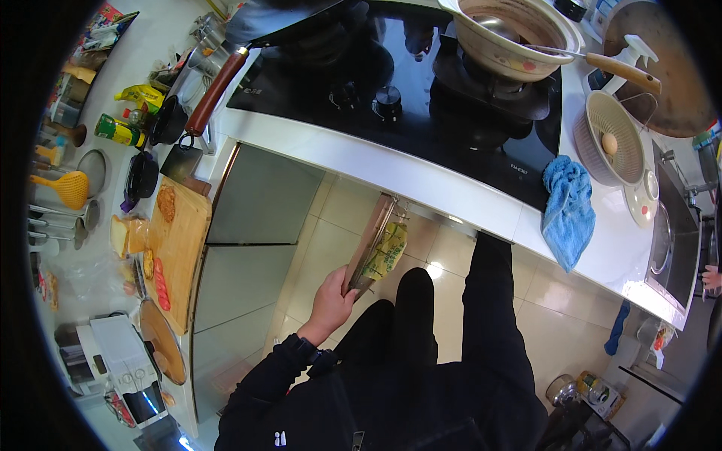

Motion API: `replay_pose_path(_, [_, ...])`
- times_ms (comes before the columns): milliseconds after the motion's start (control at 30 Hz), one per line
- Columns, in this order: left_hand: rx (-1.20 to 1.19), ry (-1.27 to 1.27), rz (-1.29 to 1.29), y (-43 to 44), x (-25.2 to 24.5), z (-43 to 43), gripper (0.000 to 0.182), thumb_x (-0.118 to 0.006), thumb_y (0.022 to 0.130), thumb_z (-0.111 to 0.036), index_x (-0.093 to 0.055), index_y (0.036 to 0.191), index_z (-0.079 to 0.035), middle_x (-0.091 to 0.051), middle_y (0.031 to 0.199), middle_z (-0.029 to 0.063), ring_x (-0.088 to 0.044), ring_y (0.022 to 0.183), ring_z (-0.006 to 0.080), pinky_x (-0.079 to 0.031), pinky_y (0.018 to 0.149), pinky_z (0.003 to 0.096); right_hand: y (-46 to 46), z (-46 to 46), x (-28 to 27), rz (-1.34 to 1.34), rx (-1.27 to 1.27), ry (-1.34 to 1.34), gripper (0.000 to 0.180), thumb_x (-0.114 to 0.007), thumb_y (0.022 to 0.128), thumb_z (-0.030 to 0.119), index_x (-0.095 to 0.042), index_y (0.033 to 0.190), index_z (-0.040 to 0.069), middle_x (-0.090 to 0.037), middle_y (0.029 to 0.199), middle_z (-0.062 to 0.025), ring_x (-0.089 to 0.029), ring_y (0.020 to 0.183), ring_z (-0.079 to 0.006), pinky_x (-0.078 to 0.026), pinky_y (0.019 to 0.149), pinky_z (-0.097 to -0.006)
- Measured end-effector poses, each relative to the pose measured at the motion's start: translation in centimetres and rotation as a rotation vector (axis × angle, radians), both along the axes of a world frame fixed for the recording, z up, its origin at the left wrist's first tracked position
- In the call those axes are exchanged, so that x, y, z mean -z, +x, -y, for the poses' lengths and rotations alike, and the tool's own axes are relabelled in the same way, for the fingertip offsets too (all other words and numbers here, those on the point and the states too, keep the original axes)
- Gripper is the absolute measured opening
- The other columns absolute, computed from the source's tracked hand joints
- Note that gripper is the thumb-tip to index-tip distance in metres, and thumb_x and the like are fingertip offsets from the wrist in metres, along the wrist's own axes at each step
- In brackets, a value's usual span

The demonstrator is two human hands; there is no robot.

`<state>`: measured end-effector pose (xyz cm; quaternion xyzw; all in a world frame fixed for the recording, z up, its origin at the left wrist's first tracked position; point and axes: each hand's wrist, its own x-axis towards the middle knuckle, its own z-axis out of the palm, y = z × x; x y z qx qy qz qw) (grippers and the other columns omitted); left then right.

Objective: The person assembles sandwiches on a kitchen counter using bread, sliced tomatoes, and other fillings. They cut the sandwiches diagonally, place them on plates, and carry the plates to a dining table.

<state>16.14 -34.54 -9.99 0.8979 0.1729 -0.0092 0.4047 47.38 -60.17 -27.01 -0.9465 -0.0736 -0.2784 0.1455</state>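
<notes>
My left hand (330,299) grips the near end of a narrow cabinet door (365,242), seen nearly edge-on and standing out below the countertop. Against the door's right side is a yellow-green packet (386,251) that bears writing. Thin metal wire parts show around it. My right hand is out of view; a dark sleeve or trouser leg runs under the counter edge on the right, and I cannot tell which. Above the door lies the white counter edge (361,160) with the black gas cooktop (417,121).
A clay pot (516,59) stands on the right burner, near a blue cloth (568,208) and a colander (612,138) holding an egg. At left, a wok handle (217,93) overhangs the counter. A cutting board (180,242) holds food. Another person's hand (712,277) shows at far right.
</notes>
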Motion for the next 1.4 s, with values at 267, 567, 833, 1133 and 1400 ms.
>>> replay_pose_path(267, [-0.003,-0.009,0.006,0.0,0.1,0.2,0.053,-0.069,0.080,-0.003,-0.052,0.129,-0.003,-0.061,0.116,0.0215,-0.058,0.109,0.0412,-0.048,0.092,0.0420,-0.1,0.4,-0.2,0.030,-0.009,0.012,0.018,-0.068,0.078,0.008,-0.069,0.095,0.001,-0.069,0.097,-0.0191,-0.064,0.092,-0.0404,-0.051,0.081,-0.0466])
replay_pose_path(567, [-0.003,0.001,-0.007,0.0,0.1,0.1,0.047,-0.068,0.080,-0.005,-0.053,0.125,-0.003,-0.061,0.113,0.0197,-0.058,0.107,0.0403,-0.049,0.089,0.0439,-2.9,0.9,-0.9,0.056,-0.014,0.075,0.015,-0.068,0.078,0.008,-0.070,0.091,0.002,-0.069,0.093,-0.0195,-0.064,0.088,-0.0413,-0.052,0.079,-0.0472])
replay_pose_path(833, [-0.026,0.002,-0.135,-0.3,0.4,0.3,0.041,-0.070,0.080,-0.006,-0.052,0.116,-0.002,-0.059,0.101,0.0195,-0.057,0.097,0.0418,-0.047,0.080,0.0478,-12.6,4.4,-6.4,0.001,-0.108,0.369,0.033,-0.062,0.074,-0.005,-0.068,0.106,0.001,-0.067,0.104,-0.0215,-0.064,0.098,-0.0396,-0.052,0.087,-0.0463])
replay_pose_path(1133, [0.119,-0.124,-0.066,-0.2,0.4,3.6,0.051,-0.071,0.083,-0.018,-0.043,0.120,0.002,-0.059,0.108,0.0302,-0.057,0.104,0.0478,-0.047,0.089,0.0508,-25.1,10.0,-20.0,-0.453,0.049,0.845,0.023,-0.072,0.091,0.018,-0.071,0.103,-0.001,-0.070,0.090,-0.0107,-0.063,0.080,-0.0183,-0.050,0.075,-0.0309])
replay_pose_path(1400, [0.621,-0.653,-0.213,2.8,1.4,9.2,0.050,-0.060,0.092,-0.021,-0.050,0.136,0.000,-0.062,0.127,0.0165,-0.060,0.114,0.0268,-0.047,0.099,0.0376,-22.4,12.5,-28.4,-0.501,0.099,1.187,0.028,-0.074,0.091,0.019,-0.066,0.108,-0.001,-0.067,0.092,-0.0031,-0.057,0.073,-0.0086,-0.050,0.065,-0.0251])
